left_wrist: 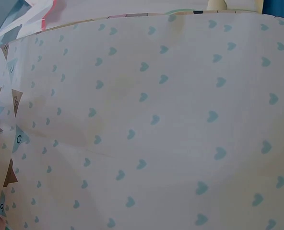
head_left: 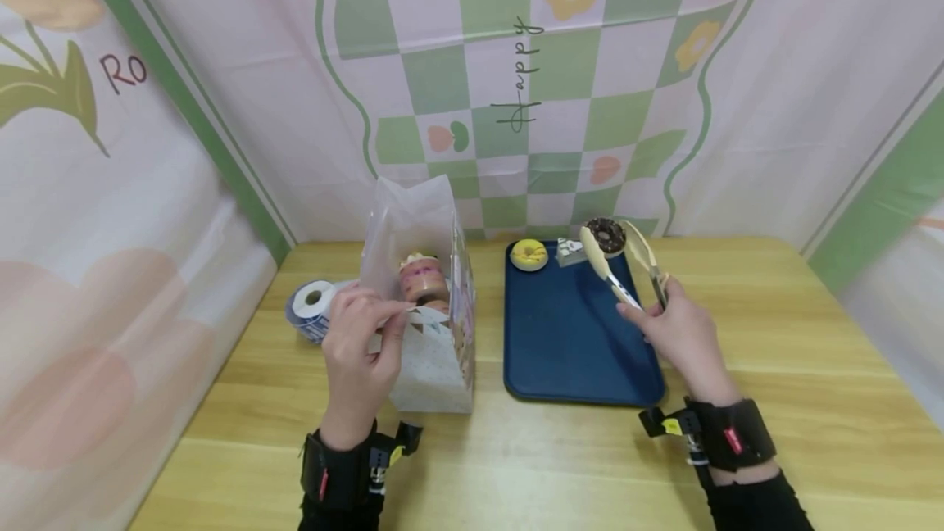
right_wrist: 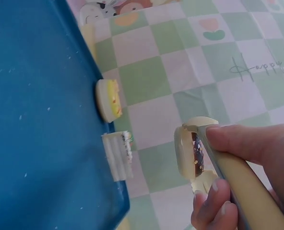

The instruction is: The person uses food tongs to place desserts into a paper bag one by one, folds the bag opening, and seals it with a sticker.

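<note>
My right hand (head_left: pixel 682 334) grips tongs (right_wrist: pixel 247 182) with cream tips, and a chocolate doughnut (head_left: pixel 608 236) with sprinkles is held between those tips over the tray's far right corner. A dark blue tray (head_left: pixel 575 334) bears a yellow doughnut (head_left: pixel 528 254) and a small cake piece (head_left: pixel 570 251) along its far edge. My left hand (head_left: pixel 361 359) pinches the near top edge of a paper bag (head_left: pixel 435 367) that stands upright with its mouth spread. Inside the bag sits a pink-banded cake-like item (head_left: pixel 423 275). Blue hearts cover the bag's side (left_wrist: pixel 132 115) in the left wrist view.
Left of the bag lies a white roll (head_left: pixel 313 298) in a blue patterned holder, partly behind my left hand. The wooden table (head_left: pixel 560 465) ends at a checked cloth backdrop (head_left: pixel 501 64), with cloth walls at both sides.
</note>
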`<state>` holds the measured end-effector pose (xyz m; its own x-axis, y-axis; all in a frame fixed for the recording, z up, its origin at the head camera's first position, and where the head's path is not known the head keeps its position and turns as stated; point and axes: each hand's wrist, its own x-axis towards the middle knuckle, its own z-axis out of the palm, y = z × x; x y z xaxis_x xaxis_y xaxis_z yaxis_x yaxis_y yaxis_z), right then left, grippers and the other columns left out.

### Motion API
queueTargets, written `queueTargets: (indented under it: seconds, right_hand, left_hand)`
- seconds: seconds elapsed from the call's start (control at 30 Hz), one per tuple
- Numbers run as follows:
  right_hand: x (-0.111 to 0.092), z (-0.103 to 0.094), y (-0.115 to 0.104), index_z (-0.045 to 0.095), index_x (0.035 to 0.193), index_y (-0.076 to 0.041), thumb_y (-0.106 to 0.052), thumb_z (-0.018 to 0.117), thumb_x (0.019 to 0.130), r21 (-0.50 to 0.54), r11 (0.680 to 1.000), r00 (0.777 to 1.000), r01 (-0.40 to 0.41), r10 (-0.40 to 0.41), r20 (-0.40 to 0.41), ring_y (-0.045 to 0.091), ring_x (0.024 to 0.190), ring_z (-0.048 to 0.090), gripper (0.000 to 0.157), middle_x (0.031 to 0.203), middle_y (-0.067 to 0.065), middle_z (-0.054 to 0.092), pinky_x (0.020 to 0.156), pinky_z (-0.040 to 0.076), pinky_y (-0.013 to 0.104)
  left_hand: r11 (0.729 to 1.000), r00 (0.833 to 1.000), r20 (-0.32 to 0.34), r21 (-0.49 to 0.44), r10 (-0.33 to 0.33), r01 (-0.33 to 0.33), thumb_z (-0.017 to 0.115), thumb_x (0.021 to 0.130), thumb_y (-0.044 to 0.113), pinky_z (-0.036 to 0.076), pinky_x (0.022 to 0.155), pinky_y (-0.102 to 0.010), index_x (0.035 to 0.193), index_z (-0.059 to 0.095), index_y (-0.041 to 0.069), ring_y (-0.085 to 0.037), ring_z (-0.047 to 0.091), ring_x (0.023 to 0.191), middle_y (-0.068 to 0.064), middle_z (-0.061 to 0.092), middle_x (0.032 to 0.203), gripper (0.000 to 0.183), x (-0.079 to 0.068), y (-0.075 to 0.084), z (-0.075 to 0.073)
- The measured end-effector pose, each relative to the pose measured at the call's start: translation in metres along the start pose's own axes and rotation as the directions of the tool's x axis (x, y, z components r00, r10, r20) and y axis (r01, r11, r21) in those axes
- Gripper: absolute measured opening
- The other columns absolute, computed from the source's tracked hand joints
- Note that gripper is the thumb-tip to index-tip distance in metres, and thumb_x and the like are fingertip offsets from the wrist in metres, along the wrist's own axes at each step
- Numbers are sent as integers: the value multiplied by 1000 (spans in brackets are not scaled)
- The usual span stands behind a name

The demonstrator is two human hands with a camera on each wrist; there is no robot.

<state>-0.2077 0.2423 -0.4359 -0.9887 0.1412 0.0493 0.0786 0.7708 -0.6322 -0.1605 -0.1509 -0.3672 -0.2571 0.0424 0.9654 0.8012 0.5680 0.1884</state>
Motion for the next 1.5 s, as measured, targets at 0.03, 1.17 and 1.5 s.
queueTargets:
  seconds: [0.03,1.17,1.5]
  right_hand:
    - [-1,-1,-2,45,116,-3,-61,62,87,3,1000,1000,3,-3,0,18,59,60,67,84,13,63,46,41,30]
    - [-41,-25,-64,45,120,-7,-61,61,88,52,993,994,108,-108,6,13,60,64,65,91,11,65,48,47,29]
    - [-46,-39,-94,43,120,-15,-63,62,85,166,981,988,103,-121,100,16,61,62,62,94,8,59,50,49,31]
  left_hand:
    - [1000,1000,-1,0,1,-1,64,94,16,45,96,-42,82,70,1,-28,57,78,-8,64,71,20,0,0,0]
    - [1000,1000,2,-11,-2,2,65,93,15,46,92,-44,82,71,1,-28,57,78,-8,64,70,19,0,-2,0]
    - [1000,1000,-5,-12,-11,11,65,93,15,45,96,-40,81,70,1,-29,57,77,-9,64,70,20,1,-1,-1]
